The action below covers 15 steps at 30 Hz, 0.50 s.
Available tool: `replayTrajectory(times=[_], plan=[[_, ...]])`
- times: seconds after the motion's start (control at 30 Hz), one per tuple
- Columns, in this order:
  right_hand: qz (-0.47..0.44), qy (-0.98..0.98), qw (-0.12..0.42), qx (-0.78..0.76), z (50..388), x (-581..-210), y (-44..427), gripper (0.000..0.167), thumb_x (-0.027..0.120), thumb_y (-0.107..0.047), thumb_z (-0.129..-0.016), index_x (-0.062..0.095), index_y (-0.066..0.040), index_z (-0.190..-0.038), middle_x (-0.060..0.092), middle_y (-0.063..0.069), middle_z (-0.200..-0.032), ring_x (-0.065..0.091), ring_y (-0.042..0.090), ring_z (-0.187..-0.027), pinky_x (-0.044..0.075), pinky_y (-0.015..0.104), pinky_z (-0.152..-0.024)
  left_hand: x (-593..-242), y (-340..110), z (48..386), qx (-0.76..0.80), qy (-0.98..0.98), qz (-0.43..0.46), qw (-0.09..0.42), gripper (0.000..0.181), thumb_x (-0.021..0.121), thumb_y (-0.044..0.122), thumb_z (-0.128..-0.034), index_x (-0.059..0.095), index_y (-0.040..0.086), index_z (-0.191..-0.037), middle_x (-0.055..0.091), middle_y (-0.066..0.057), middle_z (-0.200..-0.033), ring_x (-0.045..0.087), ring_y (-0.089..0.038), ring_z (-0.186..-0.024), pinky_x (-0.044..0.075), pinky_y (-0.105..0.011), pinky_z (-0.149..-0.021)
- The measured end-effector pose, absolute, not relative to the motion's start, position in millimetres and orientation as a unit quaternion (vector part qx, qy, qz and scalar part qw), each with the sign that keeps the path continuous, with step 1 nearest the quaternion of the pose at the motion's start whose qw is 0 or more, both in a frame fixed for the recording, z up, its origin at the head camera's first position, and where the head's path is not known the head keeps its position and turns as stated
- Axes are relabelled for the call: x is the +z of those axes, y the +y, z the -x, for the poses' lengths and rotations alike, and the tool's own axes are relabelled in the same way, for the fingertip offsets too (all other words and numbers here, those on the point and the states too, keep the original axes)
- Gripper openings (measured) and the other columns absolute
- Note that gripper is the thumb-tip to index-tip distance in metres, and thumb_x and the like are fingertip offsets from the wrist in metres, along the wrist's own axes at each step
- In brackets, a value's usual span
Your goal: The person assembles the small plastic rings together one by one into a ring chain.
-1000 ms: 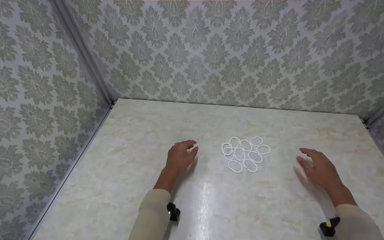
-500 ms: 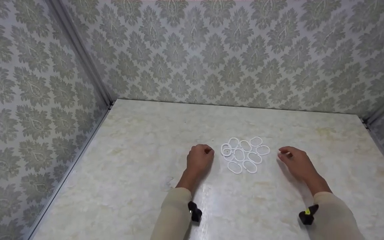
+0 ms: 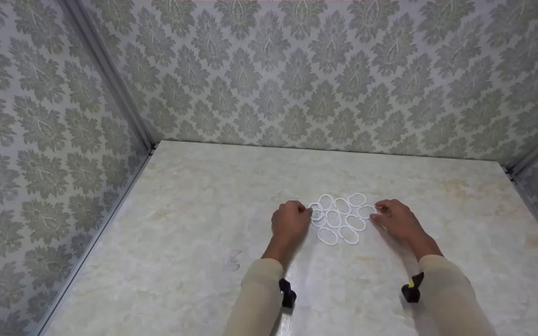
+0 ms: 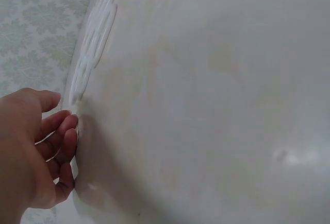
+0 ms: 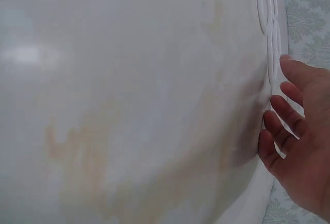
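Observation:
Several white oval plastic rings [image 3: 333, 211] lie flat in a cluster on the table, some overlapping at the left end. My left hand [image 3: 291, 220] is at the cluster's left edge, its fingertips by the overlapping rings. In the left wrist view, the thumb [image 4: 50, 100] stands apart from the loosely bent fingers, with nothing held between them. At the right edge, my right hand [image 3: 399, 221] has its thumb and forefinger around the rim of the outermost ring [image 3: 367, 205]. The right wrist view shows the thumb [image 5: 295, 69] apart from the bent fingers, beside the row of rings [image 5: 264, 12].
The marbled table [image 3: 194, 196] reaches to a patterned wall [image 3: 269, 70] at the back and another on the left. Glare shows in front of the rings. A faint outlined mark [image 3: 235, 260] is on the surface left of the left sleeve [image 3: 257, 294].
Both hands have moved inward from either side and now reach the cluster's two ends. The gap between thumb and fingers has narrowed in both. The rings keep their arrangement.

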State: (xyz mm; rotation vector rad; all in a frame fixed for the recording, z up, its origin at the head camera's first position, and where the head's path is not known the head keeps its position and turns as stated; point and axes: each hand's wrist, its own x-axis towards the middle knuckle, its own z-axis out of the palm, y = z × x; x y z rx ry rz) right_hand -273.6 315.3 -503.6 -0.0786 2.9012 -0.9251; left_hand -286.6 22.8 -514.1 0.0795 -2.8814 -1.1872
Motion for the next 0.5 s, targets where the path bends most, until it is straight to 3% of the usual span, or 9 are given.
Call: replayTrajectory(times=[0.27, 0.5], plan=[[0.024, 0.964, 0.069, -0.256, 281.1, -507.8, 310.3, 0.057, 0.066, -0.038, -0.097, 0.054, -0.005, -0.142, 0.051, 0.021, -0.123, 0.056, 0.037, -0.111, 0.044, 0.057, -0.098, -512.9, 28.2, 288.6, -0.343, -0.939, -0.025, 0.001, 0.018, 0.07, 0.033, -0.0917, 0.075, 0.017, -0.087, 0.075, 0.0, -0.086, 0.07, -0.024, -0.084, 0.054, -0.041, -0.081], [-0.009, 0.959, 0.106, -0.262, 283.1, -505.0, 307.3, 0.05, 0.069, -0.035, -0.096, 0.054, -0.003, -0.132, 0.05, 0.024, -0.129, 0.055, 0.04, -0.117, 0.042, 0.057, -0.105, -514.6, 28.4, 294.0, -0.314, -0.949, 0.002, -0.003, 0.018, 0.065, 0.024, -0.0945, 0.077, 0.014, -0.086, 0.076, -0.001, -0.085, 0.071, -0.022, -0.084, 0.053, -0.043, -0.087]])
